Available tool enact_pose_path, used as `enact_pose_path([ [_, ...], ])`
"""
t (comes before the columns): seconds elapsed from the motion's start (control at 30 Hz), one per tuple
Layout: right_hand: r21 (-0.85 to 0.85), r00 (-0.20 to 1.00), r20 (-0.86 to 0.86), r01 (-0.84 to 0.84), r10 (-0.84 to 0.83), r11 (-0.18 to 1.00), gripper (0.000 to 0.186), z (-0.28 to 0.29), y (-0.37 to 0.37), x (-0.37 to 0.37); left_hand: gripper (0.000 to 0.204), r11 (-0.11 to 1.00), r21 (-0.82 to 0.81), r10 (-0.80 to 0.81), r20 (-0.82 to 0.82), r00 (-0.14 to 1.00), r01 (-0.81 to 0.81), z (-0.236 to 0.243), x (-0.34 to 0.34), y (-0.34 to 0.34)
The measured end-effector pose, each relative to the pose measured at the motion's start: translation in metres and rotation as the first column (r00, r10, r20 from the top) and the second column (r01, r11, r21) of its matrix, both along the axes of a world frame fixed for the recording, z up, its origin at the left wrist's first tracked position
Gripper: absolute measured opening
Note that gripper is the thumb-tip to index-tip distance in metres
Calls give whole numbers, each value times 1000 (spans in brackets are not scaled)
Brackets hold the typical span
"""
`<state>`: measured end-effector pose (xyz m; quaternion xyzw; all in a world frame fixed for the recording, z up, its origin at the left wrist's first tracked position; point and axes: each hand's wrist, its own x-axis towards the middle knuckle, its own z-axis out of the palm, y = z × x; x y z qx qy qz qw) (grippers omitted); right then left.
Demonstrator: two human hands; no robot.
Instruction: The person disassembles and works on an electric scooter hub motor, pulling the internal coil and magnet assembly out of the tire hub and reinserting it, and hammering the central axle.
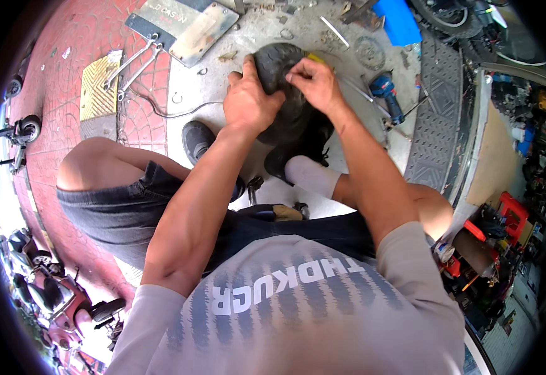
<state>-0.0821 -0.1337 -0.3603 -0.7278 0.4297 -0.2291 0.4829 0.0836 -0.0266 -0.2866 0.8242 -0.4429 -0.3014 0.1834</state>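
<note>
A small black wheel tire (275, 55) stands on the concrete between my feet, its tread facing up. My left hand (251, 103) grips the tire's left side, thumb across the near side and fingers on the far side. At the tire's right side, my right hand (317, 86) has its thumb and fingertips pinched together against the rubber. Whatever is between those fingertips is hidden. A bit of something yellow (315, 57) shows just beyond the right hand. The lower part of the tire is dark and partly covered by my hands.
Two wrenches (137, 62) lie at the left beside a yellow ramp block (100, 87). A blue power drill (387, 95) lies to the right, near a grey textured ramp (435, 119). A metal plate (192, 31) and a blue object (398, 22) are at the far side.
</note>
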Motion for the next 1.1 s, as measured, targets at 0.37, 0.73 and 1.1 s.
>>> enact_pose_path([
  [0.37,149,969,131,191,-211,970,11,1,93,23,114,970,210,-168,206,964,125,25,14,41],
  [0.73,222,952,251,117,-172,968,13,-21,83,25,113,967,223,-169,187,968,126,16,23,37],
  [1.1,-58,975,152,171,-160,984,13,-12,96,39,111,978,180,-148,229,962,108,0,36,30],
])
